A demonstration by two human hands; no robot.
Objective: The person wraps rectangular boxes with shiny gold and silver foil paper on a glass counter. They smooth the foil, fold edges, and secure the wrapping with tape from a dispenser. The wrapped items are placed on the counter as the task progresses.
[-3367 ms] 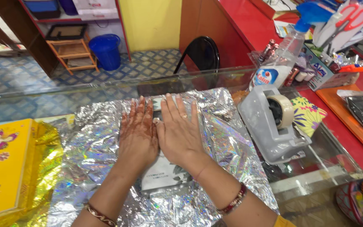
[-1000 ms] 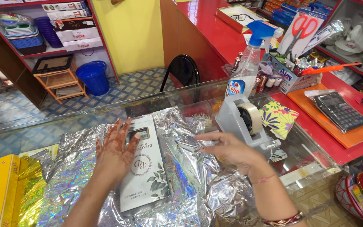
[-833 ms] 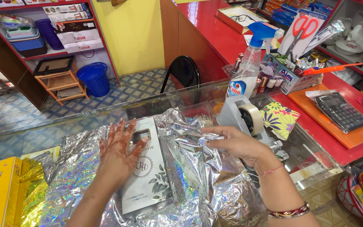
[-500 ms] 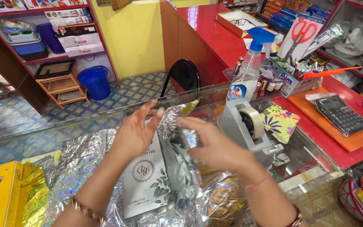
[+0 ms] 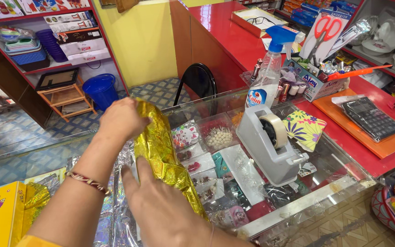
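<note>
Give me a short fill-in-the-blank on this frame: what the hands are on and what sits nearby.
1. Both hands press on a folded sheet of ____ foil wrapping paper.
2. The left hand has a ____ at its wrist.
3. Right of the right hand stands a grey tape ____.
4. The spray bottle has a ____ trigger head.

Missing: gold; bangle; dispenser; blue

Yellow wall (image 5: 142,41), red shelves (image 5: 46,68), tiled floor (image 5: 19,132)

Foil wrapping sheet (image 5: 165,155) now folded over leftward, gold underside showing, box hidden, both hands pressing it
</note>
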